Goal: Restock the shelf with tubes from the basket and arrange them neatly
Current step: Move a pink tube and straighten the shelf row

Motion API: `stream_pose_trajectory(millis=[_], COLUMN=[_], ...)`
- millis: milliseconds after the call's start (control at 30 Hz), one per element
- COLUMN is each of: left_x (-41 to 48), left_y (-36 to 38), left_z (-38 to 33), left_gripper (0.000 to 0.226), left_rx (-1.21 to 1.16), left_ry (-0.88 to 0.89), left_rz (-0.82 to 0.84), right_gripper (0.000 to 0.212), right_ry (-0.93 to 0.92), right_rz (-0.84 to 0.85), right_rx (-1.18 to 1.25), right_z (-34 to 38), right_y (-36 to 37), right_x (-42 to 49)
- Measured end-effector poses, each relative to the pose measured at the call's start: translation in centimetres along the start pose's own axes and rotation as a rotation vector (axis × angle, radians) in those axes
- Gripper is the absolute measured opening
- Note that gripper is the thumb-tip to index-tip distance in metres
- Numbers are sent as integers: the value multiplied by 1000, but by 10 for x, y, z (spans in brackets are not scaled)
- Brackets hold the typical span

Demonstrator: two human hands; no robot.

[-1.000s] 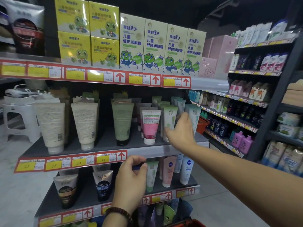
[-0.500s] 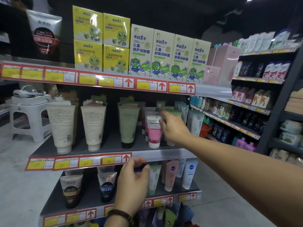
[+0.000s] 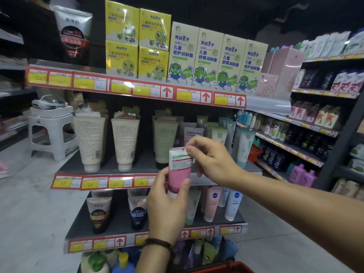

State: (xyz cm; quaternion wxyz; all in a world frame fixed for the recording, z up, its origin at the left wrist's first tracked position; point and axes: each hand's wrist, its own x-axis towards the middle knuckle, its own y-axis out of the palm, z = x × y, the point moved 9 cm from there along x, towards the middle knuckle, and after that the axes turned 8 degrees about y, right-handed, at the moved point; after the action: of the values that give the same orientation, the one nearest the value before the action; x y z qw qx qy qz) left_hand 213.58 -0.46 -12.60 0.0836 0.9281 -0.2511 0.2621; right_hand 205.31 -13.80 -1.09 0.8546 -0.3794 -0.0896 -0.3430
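A pink and white tube is held upright in front of the middle shelf. My left hand grips its lower end with fingers and thumb curled round it. My right hand pinches the tube's crimped top edge. More tubes stand on the middle shelf: cream ones at the left, a green one behind my hands, a pale one at the right. The red basket shows only its rim at the bottom edge.
The lower shelf holds dark tubes and Nivea tubes. Yellow and green boxes fill the top shelf. A white stool stands on the floor at the left. Another aisle of bottles runs along the right.
My right hand has taken the pink tube off the middle shelf and drawn it toward me. My left hand rose from the lower shelf and now grips the tube's lower end.
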Motion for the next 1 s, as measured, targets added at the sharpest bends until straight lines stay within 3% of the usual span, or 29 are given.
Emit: stream_pose_trajectory(millis=[100, 200, 267, 367, 500, 600, 733, 1000], left_x=[1, 3, 3, 4, 5, 4, 3, 4], left_y=[-8, -20, -26, -31, -37, -38, -37, -35], left_z=[9, 21, 27, 36, 46, 49, 52, 46], left_gripper=[36, 34, 30, 26, 31, 30, 29, 28], left_rx=[3, 52, 59, 53, 113, 106, 92, 49], left_ry=[-48, -91, -113, -126, -143, -147, -154, -145], left_rz=[-12, -43, -44, -17, -6, 0, 15, 33], right_gripper=[23, 12, 20, 31, 18, 19, 16, 34], right_ry=[108, 299, 398, 541, 743, 795, 787, 814], right_rz=[-58, -255, -335, -304, -296, -368, -442, -388], right_rx=[86, 64, 51, 41, 190, 257, 150, 160], right_z=[-16, -53, -76, -94, -119, -131, -133, -123], right_y=[2, -7, -8, 7, 28, 29, 26, 37], right_x=[4, 15, 24, 35, 47, 56, 59, 56])
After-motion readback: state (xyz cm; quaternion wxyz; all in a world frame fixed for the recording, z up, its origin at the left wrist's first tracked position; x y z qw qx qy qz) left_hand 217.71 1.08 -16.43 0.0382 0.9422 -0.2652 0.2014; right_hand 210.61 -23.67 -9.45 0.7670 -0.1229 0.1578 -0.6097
